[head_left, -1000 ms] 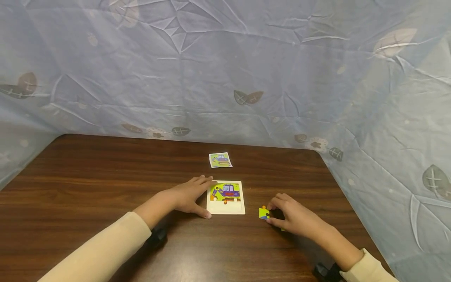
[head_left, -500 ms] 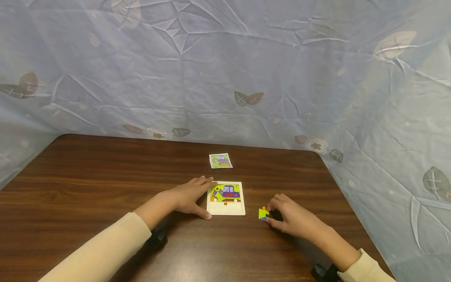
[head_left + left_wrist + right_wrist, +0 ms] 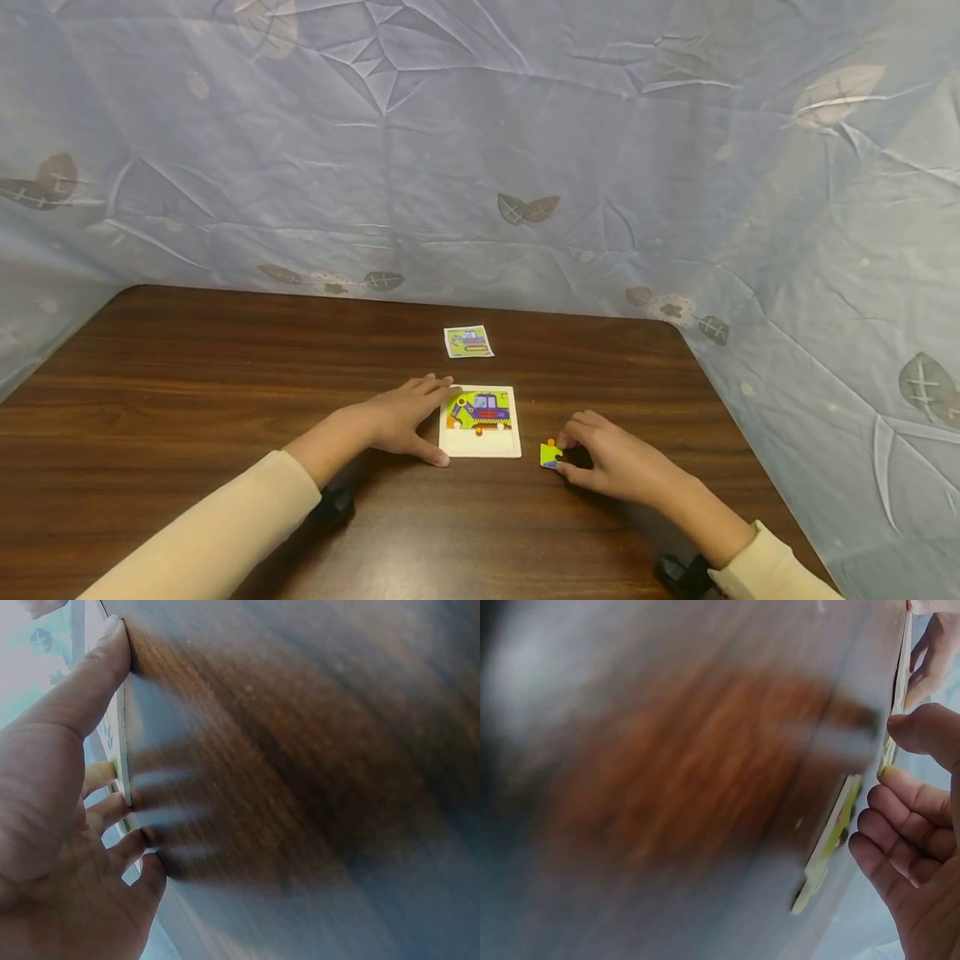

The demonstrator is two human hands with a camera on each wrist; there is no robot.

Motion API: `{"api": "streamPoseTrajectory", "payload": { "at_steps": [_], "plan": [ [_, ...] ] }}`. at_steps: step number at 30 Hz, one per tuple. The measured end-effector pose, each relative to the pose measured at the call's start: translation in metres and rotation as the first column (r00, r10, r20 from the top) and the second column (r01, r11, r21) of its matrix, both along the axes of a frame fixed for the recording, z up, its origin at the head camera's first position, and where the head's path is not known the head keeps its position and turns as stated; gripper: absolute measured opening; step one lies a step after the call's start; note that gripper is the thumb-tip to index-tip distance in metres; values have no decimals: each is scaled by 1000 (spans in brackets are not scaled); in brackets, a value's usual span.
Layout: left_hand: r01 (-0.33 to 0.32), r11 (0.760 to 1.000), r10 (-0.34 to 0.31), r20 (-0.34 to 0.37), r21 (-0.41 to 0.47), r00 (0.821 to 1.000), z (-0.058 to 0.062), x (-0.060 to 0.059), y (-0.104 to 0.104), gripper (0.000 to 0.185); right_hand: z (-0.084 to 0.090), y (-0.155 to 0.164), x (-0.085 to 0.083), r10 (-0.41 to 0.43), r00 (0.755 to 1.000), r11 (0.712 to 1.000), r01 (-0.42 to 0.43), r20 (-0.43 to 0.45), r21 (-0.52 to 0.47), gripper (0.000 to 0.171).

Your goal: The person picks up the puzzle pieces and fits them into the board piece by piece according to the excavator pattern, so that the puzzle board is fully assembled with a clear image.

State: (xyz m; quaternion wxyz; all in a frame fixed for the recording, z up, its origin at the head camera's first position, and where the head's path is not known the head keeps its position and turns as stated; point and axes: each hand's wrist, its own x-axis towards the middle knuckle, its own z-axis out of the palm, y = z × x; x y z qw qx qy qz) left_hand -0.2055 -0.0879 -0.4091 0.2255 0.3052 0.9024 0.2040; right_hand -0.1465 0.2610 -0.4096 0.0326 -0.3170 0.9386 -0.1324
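Looking down from the head camera, the right hand (image 3: pixel 615 467) sits on the dark wooden table (image 3: pixel 187 375) with its fingers curled around a small green-and-yellow puzzle piece (image 3: pixel 550 455), thumb and fingertips pinching its right edge. That piece lies flat on the table, just off the lower right corner of the white puzzle tray (image 3: pixel 480 422), and the tray is to the left of the pinching fingers. The left hand (image 3: pixel 401 417) lies flat against the tray's left edge, fingers straight along the side and thumb at the lower left corner, steadying it. The bottom of the tray shows bare white, with the digger picture filling the upper part. Farther back lies a small picture card (image 3: pixel 468 342), well apart from both hands, with a blue leaf-print sheet (image 3: pixel 480 150) hanging behind.

Over to the left wrist camera: the thumb (image 3: pixel 90 682) presses against the tray's thin edge (image 3: pixel 124 761), the other fingers relaxed along it, not gripping.

Right wrist camera now, and it's blurred, but the puzzle piece (image 3: pixel 829 844) shows edge-on by the curled fingers (image 3: pixel 907 825), with the tray's edge (image 3: pixel 901 667) beyond it. The right hand is clearly the nearer one to the piece.
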Motion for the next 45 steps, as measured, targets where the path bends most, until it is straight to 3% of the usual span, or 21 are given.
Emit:
{"api": "streamPoseTrajectory", "payload": {
  "at_steps": [13,20,45],
  "plan": [
    [-8,1000,8,10,-11,1000,1,1,1,103,8,-31,-4,71,997,997,-71,-2,-3,18],
    [3,1000,-3,2,3,1000,1,1,0,102,10,-50,-10,122,991,993,-122,-53,10,19],
    [2,1000,-2,-10,-1,1000,-2,-1,0,104,1,-102,-22,149,985,988,-144,-83,64,29]
  ]
}}
